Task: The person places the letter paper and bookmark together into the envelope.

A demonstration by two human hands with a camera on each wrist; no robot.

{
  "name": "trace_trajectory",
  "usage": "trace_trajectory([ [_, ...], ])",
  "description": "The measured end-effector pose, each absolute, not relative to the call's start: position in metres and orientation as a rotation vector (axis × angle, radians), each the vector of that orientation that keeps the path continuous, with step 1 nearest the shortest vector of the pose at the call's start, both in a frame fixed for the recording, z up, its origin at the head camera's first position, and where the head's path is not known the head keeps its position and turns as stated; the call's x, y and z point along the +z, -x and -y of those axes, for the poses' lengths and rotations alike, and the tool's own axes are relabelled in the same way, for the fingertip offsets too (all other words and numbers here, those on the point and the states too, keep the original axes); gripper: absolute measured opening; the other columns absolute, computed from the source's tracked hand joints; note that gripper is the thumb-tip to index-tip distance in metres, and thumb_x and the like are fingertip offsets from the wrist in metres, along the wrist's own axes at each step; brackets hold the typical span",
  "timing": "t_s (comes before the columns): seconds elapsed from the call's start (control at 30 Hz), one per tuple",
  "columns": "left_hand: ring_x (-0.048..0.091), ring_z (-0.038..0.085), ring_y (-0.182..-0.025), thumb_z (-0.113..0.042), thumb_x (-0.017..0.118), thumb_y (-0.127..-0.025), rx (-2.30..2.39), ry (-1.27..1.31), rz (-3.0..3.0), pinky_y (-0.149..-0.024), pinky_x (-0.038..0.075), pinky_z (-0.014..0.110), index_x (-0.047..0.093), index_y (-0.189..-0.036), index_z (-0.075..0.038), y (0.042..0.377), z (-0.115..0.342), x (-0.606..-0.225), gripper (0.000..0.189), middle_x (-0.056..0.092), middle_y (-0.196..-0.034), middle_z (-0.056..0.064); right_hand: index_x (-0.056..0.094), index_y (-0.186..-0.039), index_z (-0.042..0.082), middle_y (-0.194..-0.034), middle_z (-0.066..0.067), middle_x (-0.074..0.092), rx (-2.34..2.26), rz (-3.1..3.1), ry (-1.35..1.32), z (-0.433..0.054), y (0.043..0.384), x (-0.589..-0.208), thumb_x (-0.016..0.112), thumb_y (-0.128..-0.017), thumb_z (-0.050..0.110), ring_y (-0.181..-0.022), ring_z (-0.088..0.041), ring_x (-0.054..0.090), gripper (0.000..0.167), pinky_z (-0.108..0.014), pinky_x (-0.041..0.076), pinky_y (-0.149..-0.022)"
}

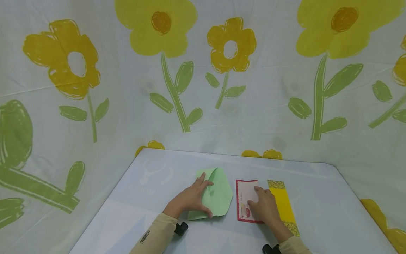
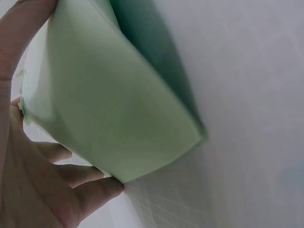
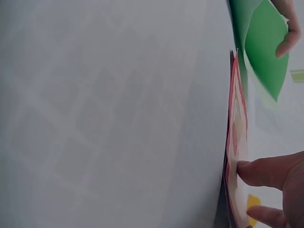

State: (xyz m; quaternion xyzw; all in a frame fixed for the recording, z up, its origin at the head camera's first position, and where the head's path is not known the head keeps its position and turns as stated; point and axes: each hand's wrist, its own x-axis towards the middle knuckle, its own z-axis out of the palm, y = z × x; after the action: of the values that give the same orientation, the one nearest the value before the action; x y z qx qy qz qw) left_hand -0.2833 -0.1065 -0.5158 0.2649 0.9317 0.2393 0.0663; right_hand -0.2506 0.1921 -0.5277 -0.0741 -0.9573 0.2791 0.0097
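My left hand holds a light green paper envelope on the table. Its thumb and fingers spread over opposite edges, and the paper bows up between them. The left wrist view shows fingertips against one edge of the envelope, with a darker fold beneath. My right hand rests on a pale card with a red border. In the right wrist view, the thumb touches the face of the card. The hand hides the card's right side. Just right of it lies a yellow strip with glittery gold ends.
The white table bears faint printed patterns. Behind it and at both sides hangs a white cloth with large yellow flowers and green stems. Dark wrist cameras sit by both sleeves.
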Motion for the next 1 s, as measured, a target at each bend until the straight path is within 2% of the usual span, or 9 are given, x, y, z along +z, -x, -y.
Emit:
trace_trajectory([
  [0.3, 0.022, 0.046, -0.15, -0.067, 0.092, -0.054, 0.718, -0.789, -2.805, -0.109, 0.042, 0.057, 0.043, -0.148, -0.025, 0.2835, 0.1055, -0.5125, 0.114, 0.009, -0.169, 0.019, 0.05, -0.144, -0.002, -0.128, -0.029, 0.052, 0.876, 3.04, 0.265, -0.1928, 0.253, -0.5262, 0.082, -0.084, 0.022, -0.1, -0.036, 0.055, 0.073, -0.058, 0.048, -0.101],
  [0.43, 0.022, 0.046, -0.15, -0.067, 0.091, -0.054, 0.712, -0.79, -2.804, -0.109, 0.042, 0.057, 0.043, -0.147, -0.025, 0.2836, 0.1053, -0.5127, 0.113, 0.008, -0.169, 0.019, 0.053, -0.142, -0.001, -0.131, -0.026, 0.056, 0.892, 3.026, 0.231, -0.1931, 0.2516, -0.5243, 0.082, -0.084, 0.022, -0.104, -0.035, 0.055, 0.069, -0.059, 0.045, -0.104],
  [0.67, 0.023, 0.045, -0.15, -0.068, 0.091, -0.054, 0.704, -0.791, -2.805, -0.108, 0.043, 0.056, 0.043, -0.147, -0.026, 0.2837, 0.1056, -0.5131, 0.113, 0.009, -0.169, 0.018, 0.057, -0.137, -0.004, -0.137, -0.03, 0.056, 0.954, 2.95, 0.198, -0.1913, 0.2459, -0.5197, 0.077, -0.089, 0.014, -0.119, -0.043, 0.054, 0.055, -0.062, 0.042, -0.106],
  [1.0, 0.023, 0.047, -0.15, -0.066, 0.092, -0.054, 0.706, -0.789, -2.801, -0.108, 0.043, 0.057, 0.043, -0.147, -0.025, 0.2822, 0.1046, -0.5116, 0.113, 0.009, -0.169, 0.02, 0.062, -0.133, -0.001, -0.132, -0.027, 0.062, 0.999, 2.866, 0.166, -0.1947, 0.2448, -0.5236, 0.073, -0.092, 0.01, -0.102, -0.036, 0.06, 0.044, -0.056, 0.051, -0.096],
])
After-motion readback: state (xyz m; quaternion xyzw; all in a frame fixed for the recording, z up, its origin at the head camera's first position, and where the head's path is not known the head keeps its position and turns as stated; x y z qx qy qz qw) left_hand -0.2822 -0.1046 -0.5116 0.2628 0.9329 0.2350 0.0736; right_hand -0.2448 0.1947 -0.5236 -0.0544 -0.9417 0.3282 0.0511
